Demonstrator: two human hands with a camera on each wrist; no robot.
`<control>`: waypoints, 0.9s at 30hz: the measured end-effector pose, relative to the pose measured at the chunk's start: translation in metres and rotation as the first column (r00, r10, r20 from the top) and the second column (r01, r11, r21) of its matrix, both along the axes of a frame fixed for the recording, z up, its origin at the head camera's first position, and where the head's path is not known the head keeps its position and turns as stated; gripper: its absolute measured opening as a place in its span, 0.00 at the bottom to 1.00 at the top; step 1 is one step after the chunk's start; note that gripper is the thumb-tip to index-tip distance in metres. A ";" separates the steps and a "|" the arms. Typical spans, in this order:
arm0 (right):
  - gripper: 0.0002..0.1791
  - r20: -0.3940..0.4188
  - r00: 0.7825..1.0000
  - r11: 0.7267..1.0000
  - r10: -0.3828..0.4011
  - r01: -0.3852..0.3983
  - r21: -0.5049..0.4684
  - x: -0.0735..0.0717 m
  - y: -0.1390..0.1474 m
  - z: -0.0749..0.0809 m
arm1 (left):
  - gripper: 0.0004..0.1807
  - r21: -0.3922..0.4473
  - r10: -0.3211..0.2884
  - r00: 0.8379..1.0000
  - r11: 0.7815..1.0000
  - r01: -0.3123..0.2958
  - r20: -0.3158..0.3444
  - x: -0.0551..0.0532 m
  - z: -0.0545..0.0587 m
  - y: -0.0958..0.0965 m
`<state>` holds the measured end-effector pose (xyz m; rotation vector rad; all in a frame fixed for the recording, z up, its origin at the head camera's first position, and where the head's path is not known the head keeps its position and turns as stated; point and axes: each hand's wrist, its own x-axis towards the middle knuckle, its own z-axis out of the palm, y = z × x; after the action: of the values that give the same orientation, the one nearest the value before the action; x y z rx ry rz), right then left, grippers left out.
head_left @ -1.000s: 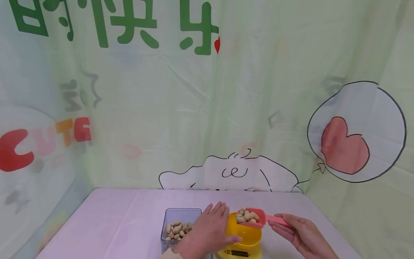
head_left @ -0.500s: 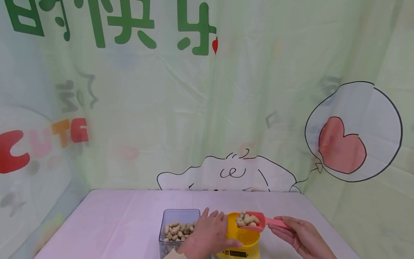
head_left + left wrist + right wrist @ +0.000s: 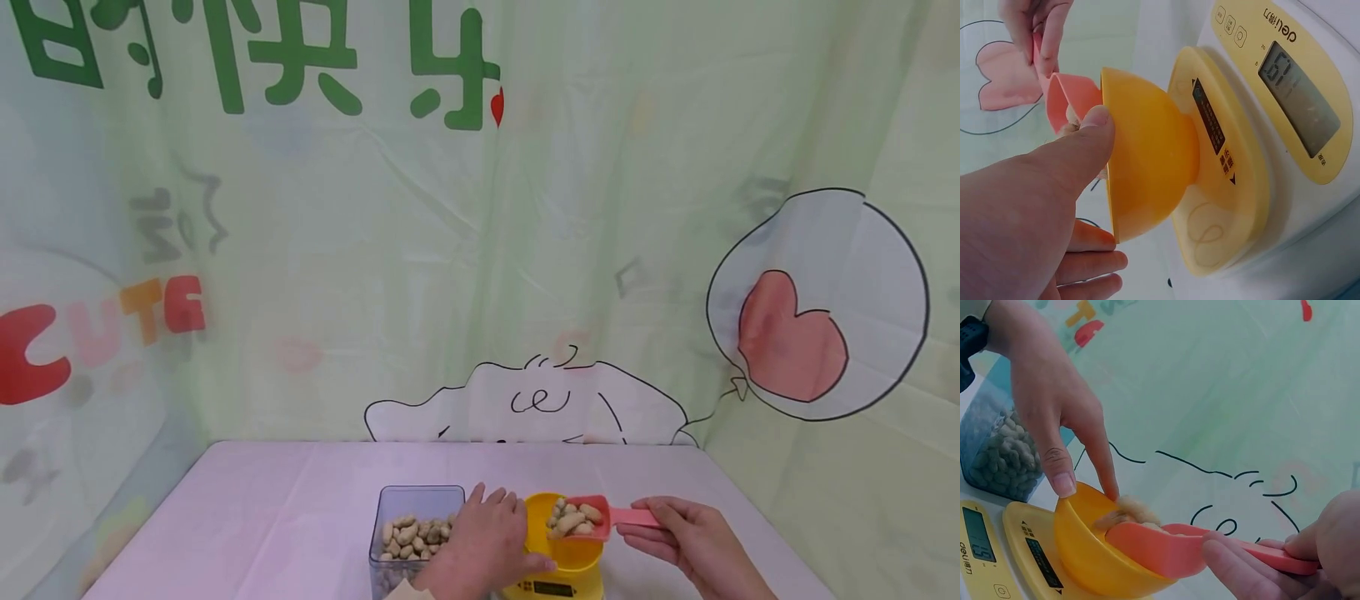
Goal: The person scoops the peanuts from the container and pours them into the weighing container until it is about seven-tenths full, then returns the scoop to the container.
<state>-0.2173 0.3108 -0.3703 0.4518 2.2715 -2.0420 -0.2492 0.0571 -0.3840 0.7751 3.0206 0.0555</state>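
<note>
My left hand (image 3: 487, 533) holds the rim of a yellow bowl (image 3: 1147, 150), its thumb and index finger set apart on the rim. The bowl stands on the platform of a yellow-and-white digital kitchen scale (image 3: 1229, 206). By its handle, my right hand (image 3: 693, 533) grips a pink scoop (image 3: 598, 527), which is over the bowl's opening. Peanuts in the shell (image 3: 572, 522) lie at the scoop's front; in the right wrist view they extend past its lip, inside the bowl's rim. The bowl's bottom is hidden.
A clear bluish box (image 3: 381, 525) of peanuts stands to the left of the scale, partly behind my left forearm. Pale pink cloth covers the table (image 3: 285, 517). A printed curtain (image 3: 337, 250) hangs behind and at both sides.
The scoop has dipped slightly lower over the bowl, and its peanuts have shifted toward the front lip. My left hand stays at the rim, its fingers more bent than a second ago.
</note>
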 end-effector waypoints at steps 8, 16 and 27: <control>0.21 -0.017 1.000 0.992 0.015 -0.012 0.122 0.003 -0.007 0.006 | 0.45 -0.012 -0.012 1.000 1.000 0.012 -0.010 0.000 0.000 0.001; 0.20 -0.040 0.999 0.980 0.029 -0.021 0.198 0.004 -0.005 0.012 | 0.47 -0.029 -0.030 0.999 0.999 0.029 -0.037 0.002 0.002 -0.001; 0.19 -0.042 0.998 0.972 0.041 -0.030 0.233 0.006 -0.008 0.016 | 0.47 -0.019 -0.034 0.998 0.999 0.034 -0.044 0.003 0.002 -0.003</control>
<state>-0.2115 0.3031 -0.3547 0.3744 2.5392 -1.7964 -0.2458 0.0539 -0.3819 0.8369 3.0433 0.0102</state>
